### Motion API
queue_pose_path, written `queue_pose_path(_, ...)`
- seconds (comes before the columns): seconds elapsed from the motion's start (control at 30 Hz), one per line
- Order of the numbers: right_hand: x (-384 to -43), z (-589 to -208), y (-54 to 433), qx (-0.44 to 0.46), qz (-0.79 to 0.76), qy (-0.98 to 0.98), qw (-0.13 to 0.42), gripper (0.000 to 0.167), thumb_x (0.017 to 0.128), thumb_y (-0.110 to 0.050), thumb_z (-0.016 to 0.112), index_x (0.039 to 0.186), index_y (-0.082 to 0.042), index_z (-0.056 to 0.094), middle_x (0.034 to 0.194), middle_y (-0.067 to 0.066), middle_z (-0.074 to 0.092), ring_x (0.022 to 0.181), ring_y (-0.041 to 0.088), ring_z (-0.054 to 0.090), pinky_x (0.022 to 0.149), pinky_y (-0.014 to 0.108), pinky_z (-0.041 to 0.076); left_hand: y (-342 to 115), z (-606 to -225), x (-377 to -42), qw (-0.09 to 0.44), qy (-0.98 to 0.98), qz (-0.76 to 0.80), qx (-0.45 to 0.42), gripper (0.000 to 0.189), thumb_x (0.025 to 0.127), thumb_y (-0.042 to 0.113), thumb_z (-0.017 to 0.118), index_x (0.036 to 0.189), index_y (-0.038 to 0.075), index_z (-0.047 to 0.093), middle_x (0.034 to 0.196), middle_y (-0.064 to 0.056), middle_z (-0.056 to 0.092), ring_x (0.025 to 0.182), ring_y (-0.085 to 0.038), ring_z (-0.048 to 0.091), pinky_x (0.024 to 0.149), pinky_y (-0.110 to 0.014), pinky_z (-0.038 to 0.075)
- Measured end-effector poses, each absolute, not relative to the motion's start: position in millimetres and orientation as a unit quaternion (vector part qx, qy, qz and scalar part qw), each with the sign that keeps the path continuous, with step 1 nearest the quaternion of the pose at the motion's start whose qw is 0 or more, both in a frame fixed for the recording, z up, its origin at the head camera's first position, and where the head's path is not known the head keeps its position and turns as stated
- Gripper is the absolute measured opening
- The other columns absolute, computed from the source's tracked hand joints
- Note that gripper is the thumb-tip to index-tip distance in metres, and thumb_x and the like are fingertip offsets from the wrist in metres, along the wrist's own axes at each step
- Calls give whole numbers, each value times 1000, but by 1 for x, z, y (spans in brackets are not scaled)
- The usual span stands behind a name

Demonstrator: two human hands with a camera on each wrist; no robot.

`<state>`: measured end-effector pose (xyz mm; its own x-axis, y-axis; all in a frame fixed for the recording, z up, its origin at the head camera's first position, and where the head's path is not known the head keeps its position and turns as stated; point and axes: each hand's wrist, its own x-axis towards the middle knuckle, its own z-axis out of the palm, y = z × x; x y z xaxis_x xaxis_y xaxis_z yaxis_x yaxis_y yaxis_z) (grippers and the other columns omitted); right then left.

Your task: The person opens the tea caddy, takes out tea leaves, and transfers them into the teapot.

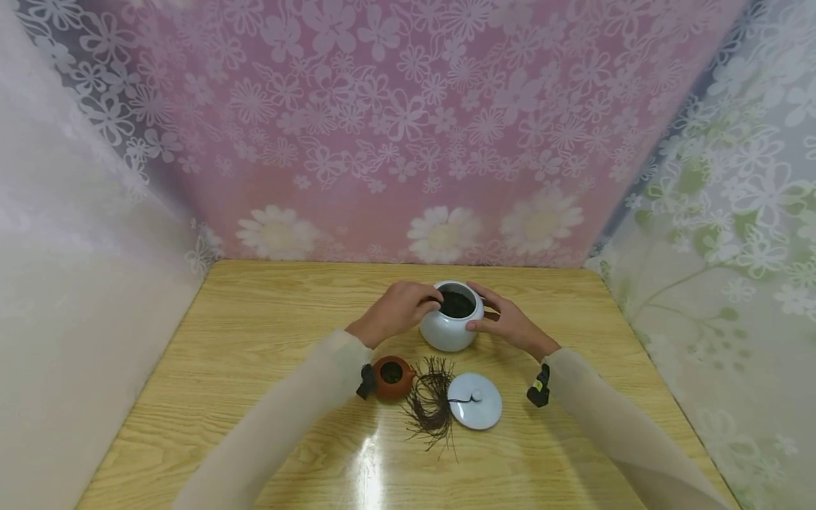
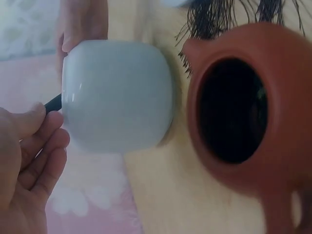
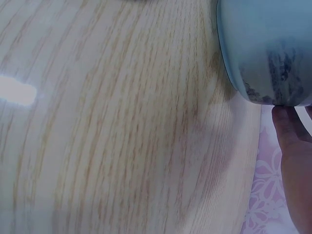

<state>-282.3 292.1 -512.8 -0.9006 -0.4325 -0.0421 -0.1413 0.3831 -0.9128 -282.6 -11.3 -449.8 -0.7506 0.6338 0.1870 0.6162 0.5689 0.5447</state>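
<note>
A white, rounded ceramic jar stands open near the back of the table, with dark, leaf-like contents inside. My right hand holds it by the right side, thumb in front and fingers behind near the rim. At the jar's mouth, my left hand pinches a short dark stick-like piece between thumb and forefinger. Its far end is hidden behind the rim in the left wrist view. Below my left hand sits a red-brown clay teapot, lidless, with something dark inside.
A white round lid with a knob lies in front of the jar. Between it and the teapot is a bundle of thin dark brown strands, one stem crossing the lid. Flowered cloth hangs behind the wooden table.
</note>
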Motion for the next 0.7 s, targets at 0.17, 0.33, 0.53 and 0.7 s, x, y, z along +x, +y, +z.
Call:
queue_pose_path(0.17, -282, -513, 292, -177, -526, 821, 134, 91, 102, -23, 81, 174, -36, 27, 181, 2, 25, 165, 41, 30, 126, 64, 39, -17, -459, -280, 12, 885, 379, 271, 27, 112, 30, 66, 131, 16, 78, 113, 0, 79, 88, -14, 66, 76, -33, 54)
queue_pose_path(0.33, -282, -513, 291, -176, -527, 821, 132, 93, 101, -22, 82, 175, -30, 26, 181, 2, 25, 164, 41, 31, 127, 64, 39, -28, -466, -284, -3, 863, 455, 217, 24, 111, 30, 68, 128, 19, 79, 105, 2, 79, 92, -19, 72, 71, -33, 50)
queue_pose_path(0.53, -281, -512, 292, -173, -527, 822, 132, 91, 101, -22, 82, 173, -36, 29, 181, 2, 26, 164, 41, 32, 127, 64, 38, -43, -470, -283, 0, 847, 502, 177, 21, 111, 32, 68, 126, 25, 80, 101, 4, 79, 95, -15, 74, 72, -36, 49)
queue_pose_path(0.7, -281, -512, 291, -174, -527, 822, 129, 91, 101, -21, 82, 174, -33, 28, 181, 2, 26, 164, 41, 32, 126, 64, 39, -50, -474, -281, 7, 838, 522, 159, 21, 110, 37, 68, 127, 29, 79, 100, 6, 77, 95, -14, 72, 72, -38, 47)
